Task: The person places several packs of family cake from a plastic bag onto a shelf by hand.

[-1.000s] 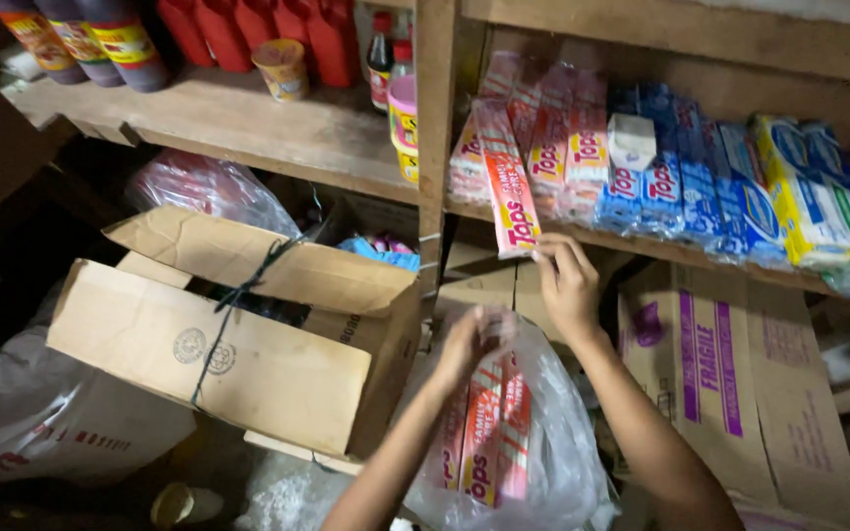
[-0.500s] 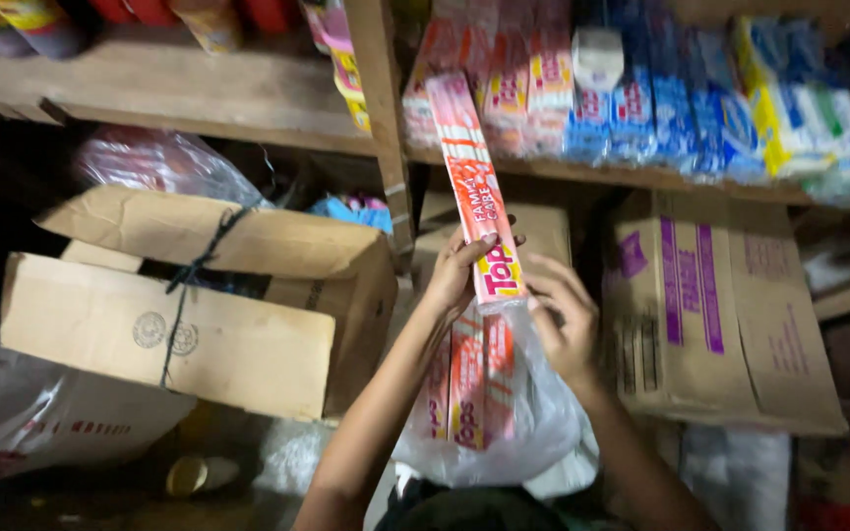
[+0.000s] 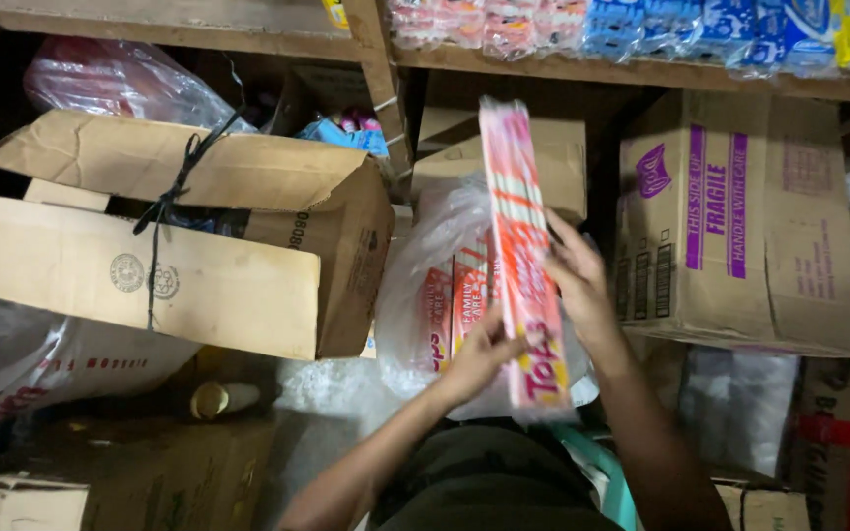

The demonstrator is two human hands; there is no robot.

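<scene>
Both hands hold one long red-and-white soap packet (image 3: 523, 256), standing nearly upright in front of me. My left hand (image 3: 479, 356) grips its lower part from the left. My right hand (image 3: 577, 280) clasps its right edge a little higher. Behind the packet sits a clear plastic bag (image 3: 415, 295) with more of the same red packets inside. The bag rests on the floor between cardboard boxes, below a wooden shelf (image 3: 641, 74).
An open cardboard box (image 3: 150, 275) tied with black string lies at the left. A printed carton (image 3: 740, 226) stands at the right. Pink and blue packets (image 3: 641, 25) line the shelf above. A wooden post (image 3: 386, 88) divides the shelf. White plastic bags (image 3: 31, 364) lie lower left.
The packet has come down from the shelf and now sits lower, in front of the bag. My left hand moved to its lower part. The view tilted downward.
</scene>
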